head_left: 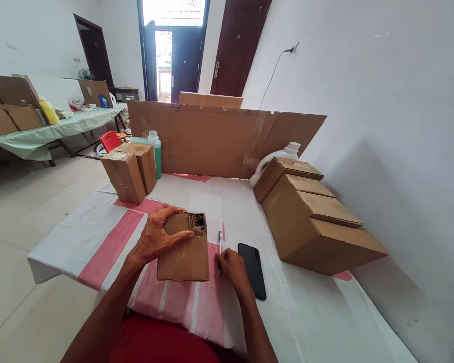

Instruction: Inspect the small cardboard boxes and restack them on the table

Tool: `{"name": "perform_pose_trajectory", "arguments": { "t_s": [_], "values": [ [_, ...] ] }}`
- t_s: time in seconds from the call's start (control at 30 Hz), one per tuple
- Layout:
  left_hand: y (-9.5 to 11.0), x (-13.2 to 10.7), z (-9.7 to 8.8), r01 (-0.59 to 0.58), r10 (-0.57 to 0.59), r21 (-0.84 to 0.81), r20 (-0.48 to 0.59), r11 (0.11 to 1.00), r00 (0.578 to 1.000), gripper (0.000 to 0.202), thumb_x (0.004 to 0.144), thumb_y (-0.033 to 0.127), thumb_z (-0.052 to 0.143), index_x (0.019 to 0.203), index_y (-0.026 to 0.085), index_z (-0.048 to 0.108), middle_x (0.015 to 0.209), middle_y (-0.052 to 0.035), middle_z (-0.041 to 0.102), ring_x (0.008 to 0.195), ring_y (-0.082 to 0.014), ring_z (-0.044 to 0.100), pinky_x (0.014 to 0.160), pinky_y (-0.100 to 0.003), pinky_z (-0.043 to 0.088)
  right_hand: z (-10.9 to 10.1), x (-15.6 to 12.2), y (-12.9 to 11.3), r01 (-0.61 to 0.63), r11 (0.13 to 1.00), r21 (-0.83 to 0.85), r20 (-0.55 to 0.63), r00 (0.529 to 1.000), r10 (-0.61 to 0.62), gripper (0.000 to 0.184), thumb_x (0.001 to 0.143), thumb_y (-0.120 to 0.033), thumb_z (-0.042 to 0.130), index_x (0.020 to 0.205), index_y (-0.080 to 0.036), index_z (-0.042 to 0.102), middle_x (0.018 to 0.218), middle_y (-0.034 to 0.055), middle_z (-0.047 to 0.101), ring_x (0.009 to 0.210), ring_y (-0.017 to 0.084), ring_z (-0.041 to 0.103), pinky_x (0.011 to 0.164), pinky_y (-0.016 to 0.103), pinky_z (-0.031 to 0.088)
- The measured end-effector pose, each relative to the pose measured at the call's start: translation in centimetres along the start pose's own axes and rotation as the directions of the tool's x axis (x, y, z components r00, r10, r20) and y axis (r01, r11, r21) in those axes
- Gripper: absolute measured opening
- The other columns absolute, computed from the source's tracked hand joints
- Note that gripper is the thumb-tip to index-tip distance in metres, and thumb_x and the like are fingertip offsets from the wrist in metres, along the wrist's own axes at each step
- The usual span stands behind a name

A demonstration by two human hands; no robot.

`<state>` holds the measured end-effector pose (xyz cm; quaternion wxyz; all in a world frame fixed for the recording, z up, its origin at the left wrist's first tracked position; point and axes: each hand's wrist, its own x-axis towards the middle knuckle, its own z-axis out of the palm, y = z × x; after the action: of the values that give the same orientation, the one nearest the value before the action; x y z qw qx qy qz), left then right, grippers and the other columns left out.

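My left hand (157, 237) grips a small taped cardboard box (185, 252) from its left side, thumb across the top face. The box stands on the table in front of me, and its top right corner is torn open. To the right of the box my right hand (230, 266) rests on the table, its fingers pinched around a thin pen-like tool (220, 241) that points away from me. A black phone (252, 268) lies flat just right of that hand.
Two small boxes (130, 171) and a green bottle (156, 151) stand at the far left of the pink-and-white cloth (98, 237). Stacked larger boxes (310, 222) and a white jug (276, 156) sit at the right. A cardboard screen (219, 138) backs the table, by a white wall.
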<state>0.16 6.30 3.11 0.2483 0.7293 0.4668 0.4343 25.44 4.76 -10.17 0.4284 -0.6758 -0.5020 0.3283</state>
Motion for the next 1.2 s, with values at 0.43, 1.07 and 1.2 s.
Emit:
{"name": "perform_pose_trajectory", "arguments": {
  "t_s": [0.43,1.07,1.2],
  "values": [
    [0.1,-0.1,-0.1,-0.036,0.035,0.023,0.016,0.999,0.999,0.06,0.066,0.044,0.094,0.118,0.027,0.071,0.113,-0.0054,0.069,0.108,-0.0273,0.065,0.095,-0.042,0.052,-1.4,-4.2,-12.5,0.374,0.699,0.61,-0.124,0.916,-0.382,0.02,0.097,-0.039,0.064,0.106,-0.023,0.072,0.088,0.0027,0.074,0.072,0.016,0.067,0.065,0.029,0.053],
    [0.1,-0.6,-0.2,-0.035,0.034,0.044,0.009,0.998,0.999,0.061,0.065,0.044,0.094,0.118,0.026,0.069,0.114,-0.006,0.069,0.11,-0.0293,0.064,0.098,-0.045,0.051,-1.8,-6.2,-12.8,0.466,0.869,0.166,-0.061,0.885,-0.462,0.024,0.1,-0.042,0.058,0.094,-0.022,0.071,0.077,0.0005,0.07,0.067,0.016,0.065,0.062,0.028,0.051],
    [0.2,-0.7,-0.1,-0.034,0.033,0.036,0.003,0.999,0.999,0.06,0.065,0.044,0.094,0.117,0.026,0.07,0.113,-0.0057,0.069,0.109,-0.0287,0.064,0.098,-0.045,0.051,-3.5,-6.1,-12.5,0.427,0.881,0.201,-0.193,0.899,-0.392,0.027,0.095,-0.047,0.063,0.09,-0.021,0.07,0.067,0.0,0.067,0.058,0.016,0.063,0.055,0.027,0.049]
  ]
}}
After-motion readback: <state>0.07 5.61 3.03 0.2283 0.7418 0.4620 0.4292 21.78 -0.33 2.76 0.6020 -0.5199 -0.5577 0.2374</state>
